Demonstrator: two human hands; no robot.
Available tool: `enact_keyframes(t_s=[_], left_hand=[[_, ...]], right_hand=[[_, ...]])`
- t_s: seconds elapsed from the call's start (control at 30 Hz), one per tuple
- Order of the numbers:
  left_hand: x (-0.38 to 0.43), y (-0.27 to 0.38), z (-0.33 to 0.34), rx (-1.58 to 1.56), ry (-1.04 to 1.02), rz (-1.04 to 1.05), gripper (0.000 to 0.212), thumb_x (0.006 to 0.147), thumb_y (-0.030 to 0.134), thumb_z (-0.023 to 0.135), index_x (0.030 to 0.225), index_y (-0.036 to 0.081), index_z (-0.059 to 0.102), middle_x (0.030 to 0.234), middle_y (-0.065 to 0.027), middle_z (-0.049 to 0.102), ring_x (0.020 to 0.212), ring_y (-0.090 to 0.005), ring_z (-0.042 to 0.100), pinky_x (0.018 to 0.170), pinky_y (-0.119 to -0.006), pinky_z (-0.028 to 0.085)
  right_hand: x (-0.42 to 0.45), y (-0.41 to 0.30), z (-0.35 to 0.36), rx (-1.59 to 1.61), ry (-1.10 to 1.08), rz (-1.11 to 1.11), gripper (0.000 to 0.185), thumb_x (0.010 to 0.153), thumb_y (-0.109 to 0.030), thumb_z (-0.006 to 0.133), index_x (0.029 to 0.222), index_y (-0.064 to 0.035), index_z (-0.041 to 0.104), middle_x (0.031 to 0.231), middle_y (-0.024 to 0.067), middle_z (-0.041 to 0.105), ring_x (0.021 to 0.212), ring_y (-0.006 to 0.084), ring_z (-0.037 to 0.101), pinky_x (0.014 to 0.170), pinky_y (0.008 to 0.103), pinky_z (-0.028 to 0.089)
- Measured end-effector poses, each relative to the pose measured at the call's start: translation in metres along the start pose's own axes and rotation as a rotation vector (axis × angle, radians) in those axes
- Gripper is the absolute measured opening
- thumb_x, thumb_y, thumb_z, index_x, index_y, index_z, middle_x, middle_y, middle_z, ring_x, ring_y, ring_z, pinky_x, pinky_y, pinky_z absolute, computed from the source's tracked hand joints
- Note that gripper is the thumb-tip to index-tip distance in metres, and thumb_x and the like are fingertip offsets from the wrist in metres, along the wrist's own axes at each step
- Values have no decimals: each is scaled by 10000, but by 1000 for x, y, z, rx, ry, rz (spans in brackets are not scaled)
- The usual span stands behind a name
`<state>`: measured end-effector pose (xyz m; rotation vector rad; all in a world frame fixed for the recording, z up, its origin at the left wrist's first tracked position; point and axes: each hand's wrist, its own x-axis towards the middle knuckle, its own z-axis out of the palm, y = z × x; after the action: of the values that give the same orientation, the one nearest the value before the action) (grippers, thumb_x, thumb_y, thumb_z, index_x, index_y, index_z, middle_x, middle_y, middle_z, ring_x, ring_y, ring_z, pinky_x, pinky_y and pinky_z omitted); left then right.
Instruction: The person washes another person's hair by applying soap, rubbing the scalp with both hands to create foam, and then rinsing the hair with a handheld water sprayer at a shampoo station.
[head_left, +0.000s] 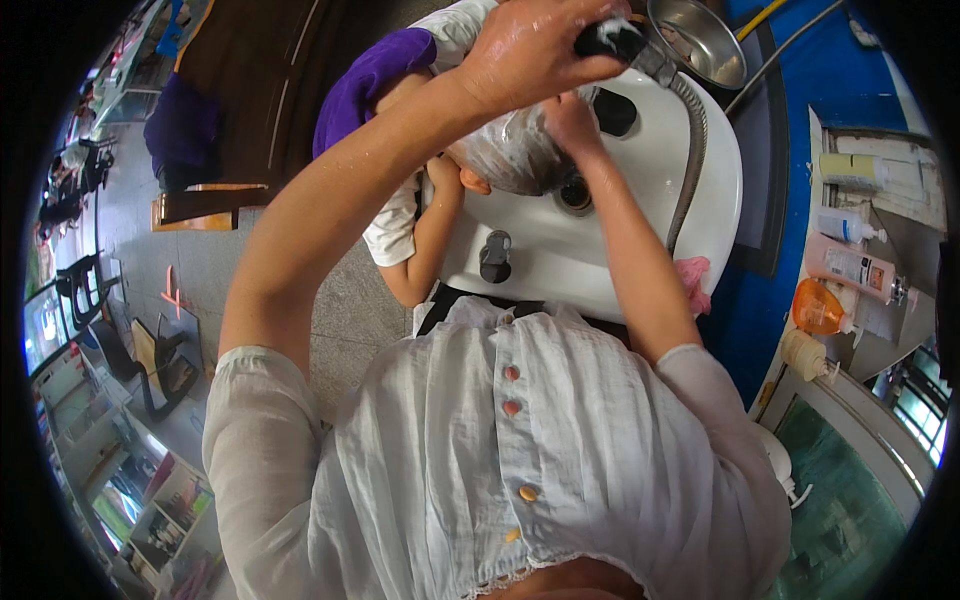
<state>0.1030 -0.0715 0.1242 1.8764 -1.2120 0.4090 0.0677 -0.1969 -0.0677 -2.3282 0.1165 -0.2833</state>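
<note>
My left hand (536, 49) grips a black shower head (619, 37) with white foam on it, joined to a flexible metal hose (697, 120). Below it, my right hand (576, 127) touches the foamy, wet hair (514, 146) of a person bent over a white washbasin (622, 262); its fingertips are hidden. That person has a purple towel (364, 86) over the shoulders and a bent arm at the basin's edge. Near the hair lies the drain (574, 193). A dark tap fitting (495, 256) stands on the near side of the basin.
A pink cloth (694, 283) rests on the basin's right rim. Beyond the basin is a metal bowl (697, 45). Several bottles, among them an orange one (819, 307), line a ledge at right. A wooden stool or bench (202, 208) and chairs stand at left.
</note>
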Motion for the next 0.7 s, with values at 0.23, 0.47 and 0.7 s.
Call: enact_keyframes(t_s=[0.23,0.47,0.7], left_hand=[[13,-13,-2,-290,74,-339,352,693,162,685,973,-6,556,810,-156,592,771,-229,598,680,-325,465],[-2,-36,5,-2,-108,-311,396,647,292,667,901,1,578,790,-205,602,797,-354,558,763,-414,447],[1,-33,18,34,-324,-151,381,610,316,665,850,28,601,757,-172,619,806,-333,585,859,-416,360]], right_hand=[[-21,-53,-12,-160,-83,246,328,790,-309,512,1010,-73,567,913,158,602,948,311,553,793,488,411],[-51,-72,2,-246,256,-146,267,763,-200,617,971,-66,515,949,148,568,908,394,501,795,479,405],[-25,18,-26,59,82,581,278,845,-237,535,965,14,538,984,217,571,981,402,486,826,478,400]])
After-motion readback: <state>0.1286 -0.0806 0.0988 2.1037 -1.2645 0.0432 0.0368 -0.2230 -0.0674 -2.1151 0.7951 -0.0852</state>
